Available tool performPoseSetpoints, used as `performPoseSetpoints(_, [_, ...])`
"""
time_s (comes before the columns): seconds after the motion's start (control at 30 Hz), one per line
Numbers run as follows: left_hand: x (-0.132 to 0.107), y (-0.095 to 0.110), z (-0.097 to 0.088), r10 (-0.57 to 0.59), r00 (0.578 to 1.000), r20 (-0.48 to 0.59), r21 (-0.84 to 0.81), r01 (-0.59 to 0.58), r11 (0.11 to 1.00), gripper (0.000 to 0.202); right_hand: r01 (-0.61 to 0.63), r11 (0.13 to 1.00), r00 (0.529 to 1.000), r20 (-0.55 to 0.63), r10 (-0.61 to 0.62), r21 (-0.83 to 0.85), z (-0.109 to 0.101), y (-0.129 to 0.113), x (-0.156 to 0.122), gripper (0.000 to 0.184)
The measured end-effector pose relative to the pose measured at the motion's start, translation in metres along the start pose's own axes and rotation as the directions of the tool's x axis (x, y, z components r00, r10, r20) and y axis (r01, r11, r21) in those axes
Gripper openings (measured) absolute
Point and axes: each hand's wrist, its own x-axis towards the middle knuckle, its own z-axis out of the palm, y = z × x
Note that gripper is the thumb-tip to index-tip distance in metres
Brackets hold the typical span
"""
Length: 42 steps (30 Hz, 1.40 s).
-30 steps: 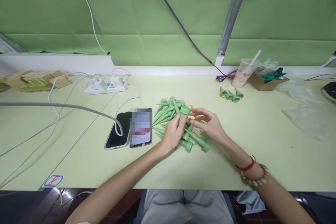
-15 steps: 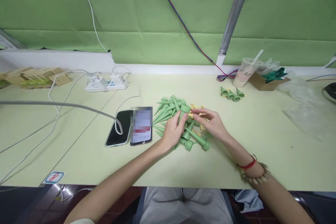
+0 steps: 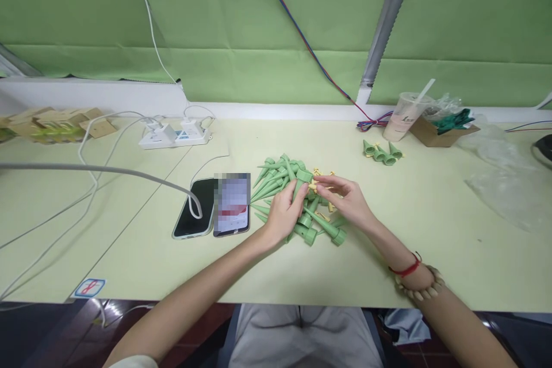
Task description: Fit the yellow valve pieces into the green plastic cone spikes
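Note:
My left hand (image 3: 285, 211) is closed around a green plastic watering spike (image 3: 304, 175), its wide collar pointing up and away. Close on its right, my right hand (image 3: 347, 200) pinches a small yellow valve (image 3: 313, 187) against the spike's side. Whether the valve sits in a hole there is hidden by the fingers. Beneath and around both hands lies a pile of green spikes (image 3: 271, 187), pointing various ways. Several loose yellow valves (image 3: 331, 207) lie at the pile's right side, partly behind my right hand.
Two phones (image 3: 196, 207) lie left of the pile, a cable crossing one. Farther back are a power strip (image 3: 172, 137) and cardboard boxes (image 3: 60, 125). Several green spikes with yellow valves (image 3: 382, 153) lie at back right, near a plastic cup (image 3: 401, 117), an open box (image 3: 437, 133) and clear plastic bags (image 3: 500, 184).
Both hands stay nearly in place on the spike and the yellow valve. The whole view has shifted very slightly.

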Motion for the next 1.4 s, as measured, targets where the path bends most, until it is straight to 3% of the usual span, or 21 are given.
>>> performPoseSetpoints(0.2, [0.001,-0.001,0.000,-0.005,1.000,-0.004,0.012,0.005,1.000,0.033,-0.008,0.999,1.000,-0.010,0.007,-0.034,0.001,0.002,0.000,0.025])
performPoseSetpoints(0.5, [0.003,0.001,-0.003,0.001,1.000,-0.021,0.051,0.000,0.999,0.037,-0.075,0.997,0.981,-0.178,0.075,0.005,-0.007,0.001,0.006,0.028])
performPoseSetpoints(0.63, [0.001,0.002,-0.003,0.039,0.999,0.001,0.068,-0.039,0.997,0.039,-0.071,0.997,0.988,-0.132,0.076,0.039,-0.005,0.000,0.005,0.028])
performPoseSetpoints(0.87, [0.001,-0.003,-0.002,0.066,0.997,0.029,0.095,-0.069,0.993,0.041,-0.127,0.974,0.989,0.099,0.110,0.187,0.003,-0.004,-0.003,0.030])
performPoseSetpoints(1.03, [0.000,-0.004,-0.002,0.105,0.993,0.062,0.189,-0.115,0.975,0.036,-0.189,0.942,0.981,0.104,0.167,0.277,0.010,-0.006,-0.007,0.022])
performPoseSetpoints(1.2, [-0.002,-0.001,-0.002,0.122,0.991,0.047,0.259,-0.130,0.957,0.033,-0.088,0.978,0.995,0.052,0.080,0.187,0.010,-0.001,-0.007,0.023])
performPoseSetpoints(1.4, [-0.002,-0.001,-0.001,0.108,0.992,0.067,0.273,-0.122,0.954,0.031,0.113,0.990,0.992,-0.040,-0.116,-0.082,0.009,-0.004,-0.012,0.018])
